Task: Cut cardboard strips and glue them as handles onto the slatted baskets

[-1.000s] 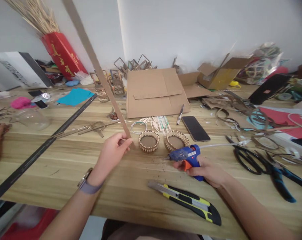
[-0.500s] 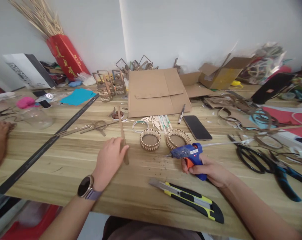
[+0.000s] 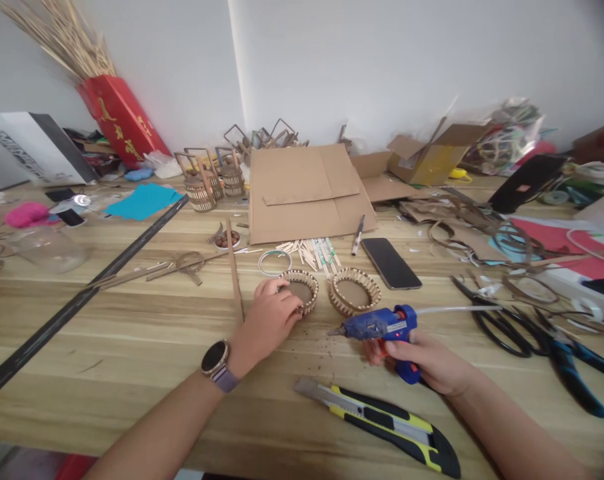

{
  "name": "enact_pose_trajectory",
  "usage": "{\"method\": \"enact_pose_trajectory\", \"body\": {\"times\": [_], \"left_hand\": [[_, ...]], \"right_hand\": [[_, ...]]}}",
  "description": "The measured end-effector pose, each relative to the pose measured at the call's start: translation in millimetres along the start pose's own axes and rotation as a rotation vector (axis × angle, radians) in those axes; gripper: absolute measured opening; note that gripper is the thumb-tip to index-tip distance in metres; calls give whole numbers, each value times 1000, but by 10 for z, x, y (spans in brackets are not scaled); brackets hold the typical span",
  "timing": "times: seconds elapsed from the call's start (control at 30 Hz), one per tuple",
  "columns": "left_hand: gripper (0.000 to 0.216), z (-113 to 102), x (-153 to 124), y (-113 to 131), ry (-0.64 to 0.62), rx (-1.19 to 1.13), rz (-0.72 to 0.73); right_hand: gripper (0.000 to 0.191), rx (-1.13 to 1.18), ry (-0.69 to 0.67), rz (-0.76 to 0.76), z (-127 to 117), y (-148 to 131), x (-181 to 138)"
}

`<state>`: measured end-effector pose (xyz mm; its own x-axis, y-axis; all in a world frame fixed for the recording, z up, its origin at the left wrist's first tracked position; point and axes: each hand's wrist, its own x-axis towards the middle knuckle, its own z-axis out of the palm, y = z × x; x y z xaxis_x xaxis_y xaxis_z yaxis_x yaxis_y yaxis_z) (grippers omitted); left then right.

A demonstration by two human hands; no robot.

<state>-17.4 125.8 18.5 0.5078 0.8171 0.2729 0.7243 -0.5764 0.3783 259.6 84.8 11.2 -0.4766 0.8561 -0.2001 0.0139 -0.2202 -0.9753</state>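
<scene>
Wicker basket (image 3: 302, 291) (round) — under left fingers (image 3: 272, 291)

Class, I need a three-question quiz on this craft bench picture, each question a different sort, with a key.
1. True or false: the right hand holds the glue gun.
2. Which thing does the left hand touch? A) phone B) left stick basket C) utility knife
3. Fill in: the scissors lie to the ____ of the glue gun.

Key: 1 true; 2 B; 3 right.
</scene>
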Motion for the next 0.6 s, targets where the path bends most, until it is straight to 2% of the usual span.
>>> {"method": "enact_pose_trajectory", "body": {"times": [0.1,0.3,0.47,0.6], "left_hand": [[5,-55,-10,25,11,-66,-55],[14,-289,-58,124,-60,-501,-321],[15,-336,-106,145,-100,-637,-358],[15,-320,-118,159,-75,-632,-400]], "right_hand": [[42,12,27,-65,37,0,14],[41,-101,157,-124,118,-135,39],[45,-209,165,-89,215,-242,127],[47,-171,208,-109,304,-151,188]]}}
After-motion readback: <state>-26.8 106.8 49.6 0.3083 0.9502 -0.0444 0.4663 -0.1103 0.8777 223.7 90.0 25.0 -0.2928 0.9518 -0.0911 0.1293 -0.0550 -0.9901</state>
